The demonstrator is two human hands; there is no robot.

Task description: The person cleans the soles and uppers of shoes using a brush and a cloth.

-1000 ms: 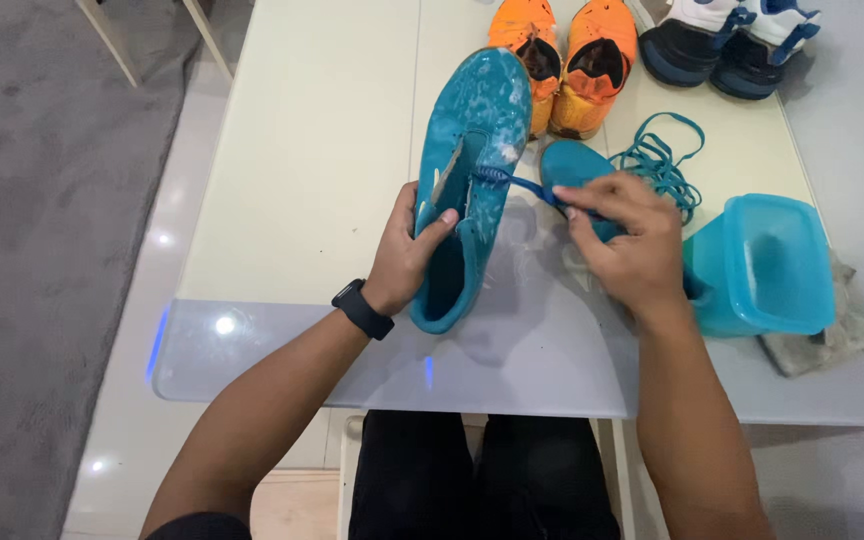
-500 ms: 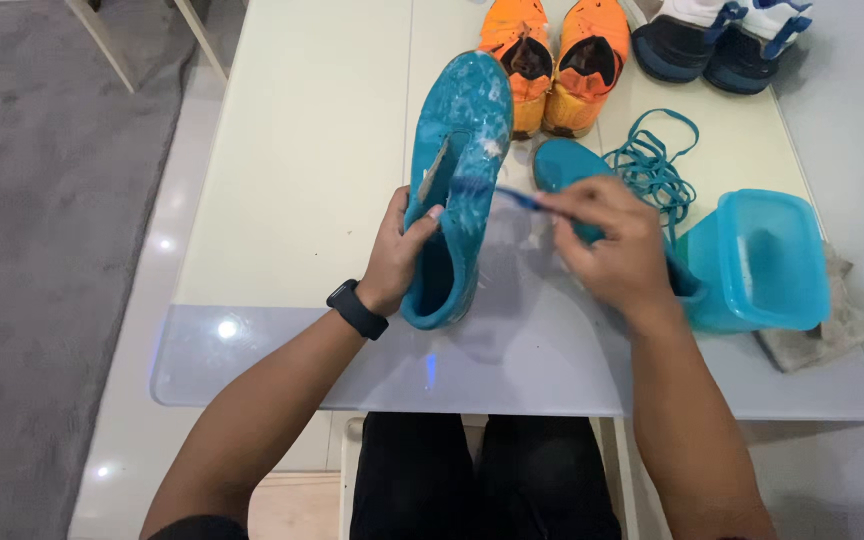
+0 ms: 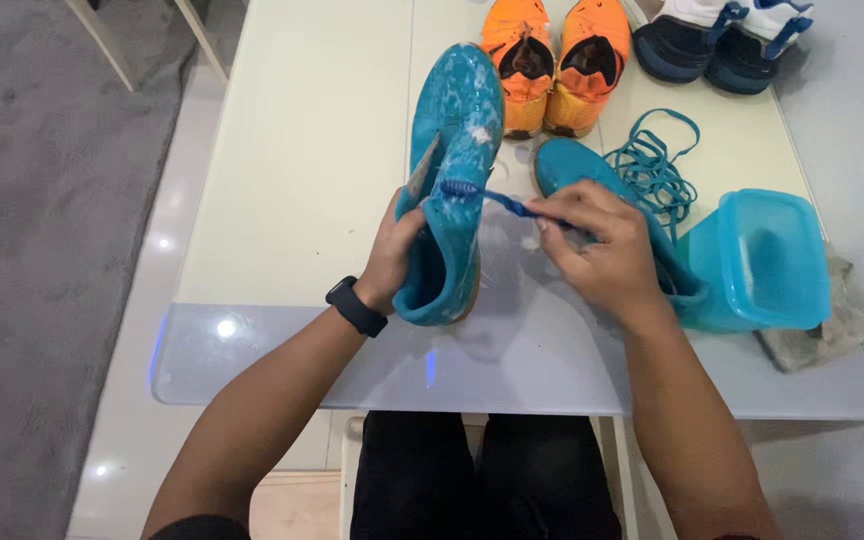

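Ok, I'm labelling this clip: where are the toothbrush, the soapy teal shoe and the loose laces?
toothbrush (image 3: 497, 200), head view, blue handle.
soapy teal shoe (image 3: 460, 120), head view, foamy upper.
loose laces (image 3: 652, 165), head view, tangled middle.

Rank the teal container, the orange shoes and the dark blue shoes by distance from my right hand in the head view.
1. Teal container, just right of the right hand.
2. Orange shoes, beyond it, top centre.
3. Dark blue shoes, far top right.
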